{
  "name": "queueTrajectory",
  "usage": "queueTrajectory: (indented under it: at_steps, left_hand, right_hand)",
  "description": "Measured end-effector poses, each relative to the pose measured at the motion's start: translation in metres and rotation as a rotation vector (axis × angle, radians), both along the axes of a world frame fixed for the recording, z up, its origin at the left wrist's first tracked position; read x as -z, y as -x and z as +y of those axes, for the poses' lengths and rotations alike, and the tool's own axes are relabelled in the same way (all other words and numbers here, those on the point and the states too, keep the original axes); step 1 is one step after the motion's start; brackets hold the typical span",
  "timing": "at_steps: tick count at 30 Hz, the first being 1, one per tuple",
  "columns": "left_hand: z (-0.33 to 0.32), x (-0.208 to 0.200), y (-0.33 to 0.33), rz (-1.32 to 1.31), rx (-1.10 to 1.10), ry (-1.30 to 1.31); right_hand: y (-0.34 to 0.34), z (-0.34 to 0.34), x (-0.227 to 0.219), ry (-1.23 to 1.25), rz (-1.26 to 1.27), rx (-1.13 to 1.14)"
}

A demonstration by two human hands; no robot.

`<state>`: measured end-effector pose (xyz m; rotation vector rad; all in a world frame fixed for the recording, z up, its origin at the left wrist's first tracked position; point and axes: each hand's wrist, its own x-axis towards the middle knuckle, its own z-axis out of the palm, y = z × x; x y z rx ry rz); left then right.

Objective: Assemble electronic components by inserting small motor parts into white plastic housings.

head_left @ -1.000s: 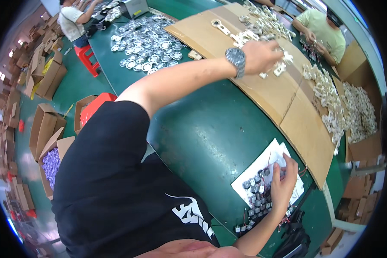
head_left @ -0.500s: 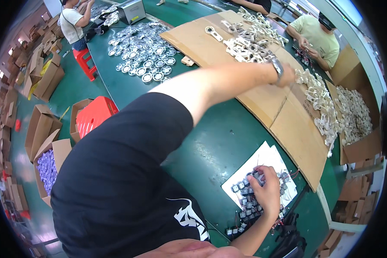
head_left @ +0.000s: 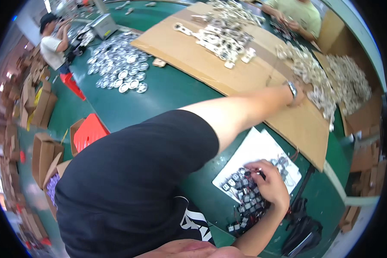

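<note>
My left arm reaches across to the right. My left hand (head_left: 299, 95), with a metal watch at the wrist, is low over the cardboard sheet (head_left: 253, 92), beside a heap of cream plastic parts (head_left: 311, 71). Motion blurs its fingers, so its grip cannot be made out. Nearer me, my right hand (head_left: 271, 182) is curled in a pinch on a small wired motor (head_left: 259, 172), mostly covered by the fingers. Beneath and beside it lies a cluster of small grey motors (head_left: 250, 200) with thin wires, partly on white paper sheets (head_left: 256, 148).
Silver ring-shaped parts (head_left: 120, 64) are spread on the green table (head_left: 167, 92) at far left. More cream parts (head_left: 225, 36) lie on the cardboard. Two people sit across. A black bag (head_left: 303, 236) is at lower right, a red stool (head_left: 89, 131) at left.
My left hand has moved along the cardboard toward its near right part, away from the farther heap. My right hand stays at the motors, its fingers drawn in tighter. The view has shifted.
</note>
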<state>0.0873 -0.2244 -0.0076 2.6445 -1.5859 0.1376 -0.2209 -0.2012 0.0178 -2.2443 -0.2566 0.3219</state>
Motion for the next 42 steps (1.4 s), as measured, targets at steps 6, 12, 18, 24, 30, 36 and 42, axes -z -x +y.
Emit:
queueTrajectory:
  at_steps: [6,12,18,24,30,36,42]
  left_hand:
    - [0.000,0.015,-0.030,-0.061,0.113,0.179]
    - [-0.035,0.023,-0.012,0.028,0.049,0.206]
    - [-0.066,0.037,-0.023,-0.187,0.106,0.212]
    - [-0.086,0.021,-0.004,-0.075,0.134,0.176]
    - [-0.079,-0.002,-0.010,0.032,0.026,0.012]
    - [-0.061,-0.006,0.000,0.138,0.100,-0.064]
    - [-0.027,0.001,0.010,0.125,0.111,-0.031]
  right_hand:
    - [-0.005,-0.007,0.009,0.030,-0.085,-0.102]
    - [0.003,-0.007,0.018,0.074,-0.040,0.025]
    - [-0.005,0.001,0.013,0.057,-0.024,0.035]
    - [0.004,-0.005,0.016,0.076,0.042,0.102]
    - [-0.002,-0.009,0.012,0.023,0.033,0.087]
    - [-0.005,-0.013,0.025,-0.321,0.055,0.092]
    - [-0.010,-0.009,0.027,-0.295,0.033,0.218]
